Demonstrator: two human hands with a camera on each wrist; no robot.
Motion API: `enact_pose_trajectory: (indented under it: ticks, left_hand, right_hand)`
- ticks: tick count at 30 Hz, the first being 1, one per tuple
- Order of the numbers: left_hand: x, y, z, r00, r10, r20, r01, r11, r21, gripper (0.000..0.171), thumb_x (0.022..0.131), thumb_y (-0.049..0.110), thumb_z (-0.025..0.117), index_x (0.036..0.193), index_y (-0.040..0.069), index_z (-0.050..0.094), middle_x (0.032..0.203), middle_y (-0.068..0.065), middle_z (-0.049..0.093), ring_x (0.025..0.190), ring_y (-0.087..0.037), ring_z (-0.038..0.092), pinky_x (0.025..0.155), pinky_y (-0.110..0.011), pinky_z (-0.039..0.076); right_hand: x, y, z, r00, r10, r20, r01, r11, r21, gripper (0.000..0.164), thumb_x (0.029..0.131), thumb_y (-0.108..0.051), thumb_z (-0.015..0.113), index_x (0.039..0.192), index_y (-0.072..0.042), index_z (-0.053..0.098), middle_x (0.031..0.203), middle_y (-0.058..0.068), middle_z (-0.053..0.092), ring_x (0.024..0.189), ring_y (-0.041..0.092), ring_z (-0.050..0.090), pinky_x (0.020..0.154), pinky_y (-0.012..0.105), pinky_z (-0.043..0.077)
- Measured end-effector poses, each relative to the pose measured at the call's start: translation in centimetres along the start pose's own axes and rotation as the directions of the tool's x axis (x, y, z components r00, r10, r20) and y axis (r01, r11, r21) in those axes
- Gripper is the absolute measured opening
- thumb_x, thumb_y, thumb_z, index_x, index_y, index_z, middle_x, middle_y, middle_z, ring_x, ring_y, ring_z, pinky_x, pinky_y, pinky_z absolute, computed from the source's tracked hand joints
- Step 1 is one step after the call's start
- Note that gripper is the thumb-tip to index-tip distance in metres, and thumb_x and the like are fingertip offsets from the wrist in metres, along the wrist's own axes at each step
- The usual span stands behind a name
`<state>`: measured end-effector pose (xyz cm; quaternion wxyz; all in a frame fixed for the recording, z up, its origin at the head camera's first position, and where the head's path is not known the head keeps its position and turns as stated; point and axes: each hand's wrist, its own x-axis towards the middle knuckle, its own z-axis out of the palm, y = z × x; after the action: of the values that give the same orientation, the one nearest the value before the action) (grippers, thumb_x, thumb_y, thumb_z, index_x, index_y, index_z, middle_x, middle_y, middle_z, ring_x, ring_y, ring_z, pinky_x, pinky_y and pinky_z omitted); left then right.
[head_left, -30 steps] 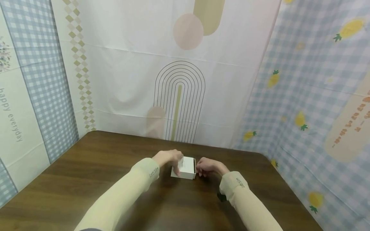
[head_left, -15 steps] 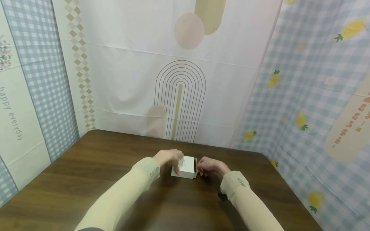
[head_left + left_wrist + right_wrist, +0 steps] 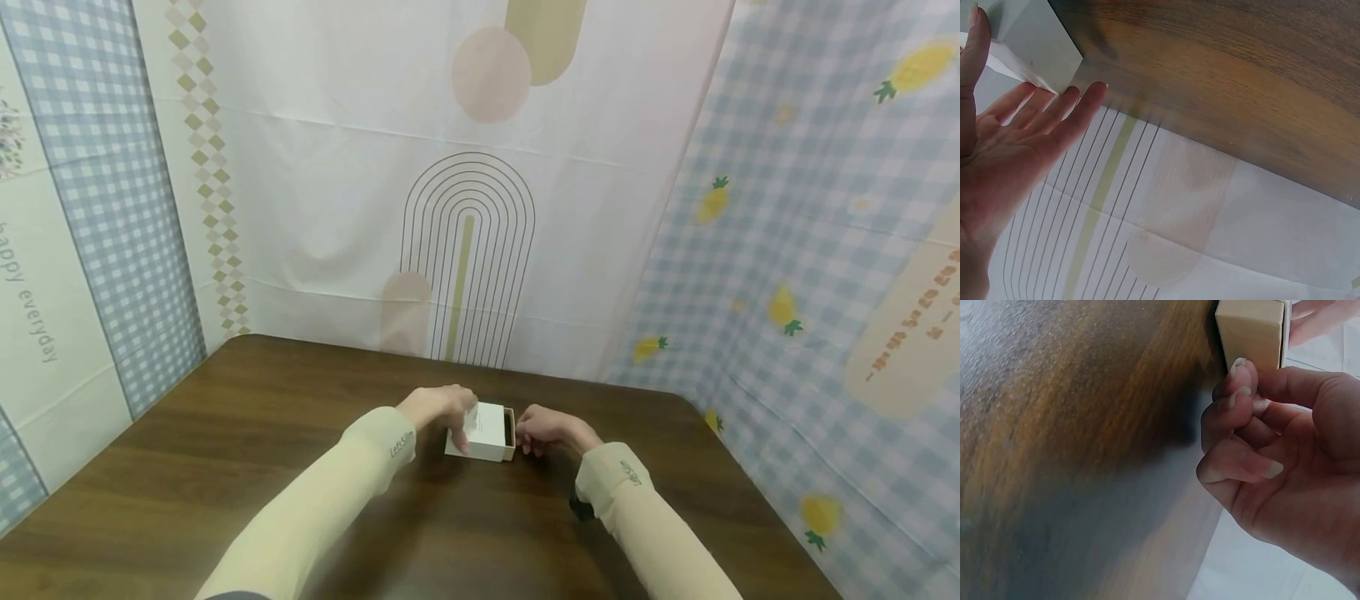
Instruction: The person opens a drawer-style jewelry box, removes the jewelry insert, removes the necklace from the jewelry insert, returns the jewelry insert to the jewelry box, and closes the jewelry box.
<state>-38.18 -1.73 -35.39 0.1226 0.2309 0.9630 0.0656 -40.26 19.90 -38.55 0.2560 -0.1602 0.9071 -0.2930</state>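
Note:
A small white box (image 3: 489, 432) lies flat on the brown table. Its inner tray (image 3: 511, 452) sticks out a little at the right end, with a dark gap showing inside. My left hand (image 3: 442, 411) grips the outer sleeve, thumb on the near side and fingers along the far side. In the left wrist view, the fingers lie against the box's white wall (image 3: 1044, 47). My right hand (image 3: 551, 427) is at the tray's end, fingers curled. The right wrist view shows its thumb and forefinger pinching at the tan-looking end face (image 3: 1250, 331) of the tray.
The wooden table (image 3: 300, 400) extends around the box, its back edge against a white printed cloth (image 3: 337, 208). Blue checked cloth with pineapples (image 3: 750, 275) hangs along the right side. A dark object (image 3: 581, 507) shows under the right cuff.
The inner tray has slid slightly further out to the right, and my right hand has moved right with it. My left hand stays on the sleeve.

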Motion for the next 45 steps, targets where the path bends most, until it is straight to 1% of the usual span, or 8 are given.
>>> enact_pose_trajectory:
  ticks: [5, 10, 18, 24, 31, 38, 41, 45]
  left_hand:
    - [-0.1, 0.0, 0.0, 1.0, 0.003, 0.001, -0.003, 1.0, 0.0, 0.066, 0.063, 0.033, 0.089, 0.117, 0.008, 0.061, 0.086, 0.003, 0.057, 0.082, -0.012, 0.052, 0.077, -0.027, 0.049]
    - [0.0, 0.0, -0.1, 1.0, 0.004, -0.003, -0.004, 1.0, -0.026, 0.064, 0.063, 0.031, 0.09, 0.116, 0.008, 0.061, 0.087, 0.001, 0.058, 0.082, -0.013, 0.053, 0.077, -0.027, 0.05]
    - [0.0, -0.1, 0.0, 1.0, -0.006, -0.002, 0.006, 0.998, -0.056, 0.071, 0.063, 0.03, 0.09, 0.122, 0.008, 0.059, 0.096, 0.0, 0.06, 0.091, -0.014, 0.055, 0.086, -0.031, 0.05]
    - [0.0, -0.1, 0.0, 1.0, -0.005, -0.004, 0.005, 0.998, -0.059, 0.07, 0.062, 0.03, 0.09, 0.12, 0.008, 0.059, 0.096, 0.0, 0.061, 0.091, -0.015, 0.056, 0.087, -0.031, 0.051]
    - [-0.1, -0.1, 0.0, 1.0, -0.01, -0.007, 0.01, 0.998, -0.057, 0.069, 0.063, 0.03, 0.09, 0.121, 0.008, 0.058, 0.1, -0.002, 0.062, 0.095, -0.016, 0.057, 0.09, -0.033, 0.05]
    - [0.0, -0.2, 0.2, 1.0, -0.018, 0.002, 0.018, 0.997, -0.072, 0.075, 0.063, 0.03, 0.09, 0.126, 0.007, 0.056, 0.107, -0.004, 0.063, 0.101, -0.018, 0.058, 0.094, -0.034, 0.05]
    - [0.0, -0.2, 0.2, 1.0, -0.014, 0.001, 0.015, 0.997, -0.071, 0.075, 0.062, 0.031, 0.09, 0.125, 0.007, 0.057, 0.107, -0.003, 0.063, 0.1, -0.017, 0.058, 0.094, -0.034, 0.05]
    - [0.1, -0.2, 0.2, 1.0, -0.013, 0.0, 0.013, 0.998, -0.065, 0.07, 0.063, 0.031, 0.09, 0.121, 0.008, 0.058, 0.101, -0.002, 0.062, 0.095, -0.016, 0.057, 0.09, -0.032, 0.05]
  right_hand:
    - [-0.1, 0.2, -0.1, 0.999, 0.034, -0.035, -0.034, 0.999, -0.012, 0.028, 0.094, -0.005, 0.042, 0.076, 0.001, 0.062, 0.059, 0.0, 0.055, 0.048, 0.01, 0.046, 0.044, 0.021, 0.035]
    - [-0.3, 0.3, -0.4, 0.998, 0.049, -0.039, -0.049, 0.999, -0.01, 0.027, 0.094, -0.005, 0.043, 0.076, -0.001, 0.062, 0.059, 0.001, 0.055, 0.049, 0.011, 0.046, 0.044, 0.022, 0.036]
    - [-0.2, 0.5, -0.5, 0.999, 0.033, -0.027, -0.033, 0.999, -0.021, 0.027, 0.094, -0.004, 0.043, 0.075, -0.002, 0.062, 0.058, 0.0, 0.055, 0.049, 0.01, 0.046, 0.045, 0.021, 0.038]
    - [-0.5, 0.7, -0.6, 0.998, 0.054, -0.042, -0.055, 0.998, -0.006, 0.027, 0.094, -0.004, 0.043, 0.077, 0.001, 0.063, 0.059, 0.001, 0.055, 0.049, 0.011, 0.046, 0.045, 0.022, 0.037]
    - [-0.9, 0.6, -0.7, 0.998, 0.042, -0.047, -0.043, 0.999, -0.017, 0.025, 0.092, -0.003, 0.043, 0.076, 0.002, 0.063, 0.059, 0.002, 0.055, 0.048, 0.012, 0.046, 0.043, 0.022, 0.033]
    - [-0.8, 1.1, -0.6, 0.998, 0.045, -0.046, -0.046, 0.999, -0.019, 0.025, 0.091, -0.003, 0.044, 0.076, 0.002, 0.063, 0.058, 0.001, 0.055, 0.047, 0.011, 0.046, 0.042, 0.021, 0.033]
    - [-0.8, 1.4, -0.7, 0.997, 0.054, -0.052, -0.055, 0.998, -0.019, 0.025, 0.089, -0.003, 0.044, 0.073, 0.0, 0.062, 0.057, 0.001, 0.055, 0.046, 0.011, 0.046, 0.041, 0.022, 0.033]
    - [-1.0, 1.6, -1.0, 0.998, 0.049, -0.05, -0.051, 0.998, -0.033, 0.026, 0.09, -0.002, 0.042, 0.074, 0.0, 0.063, 0.058, 0.001, 0.055, 0.045, 0.011, 0.046, 0.041, 0.022, 0.033]
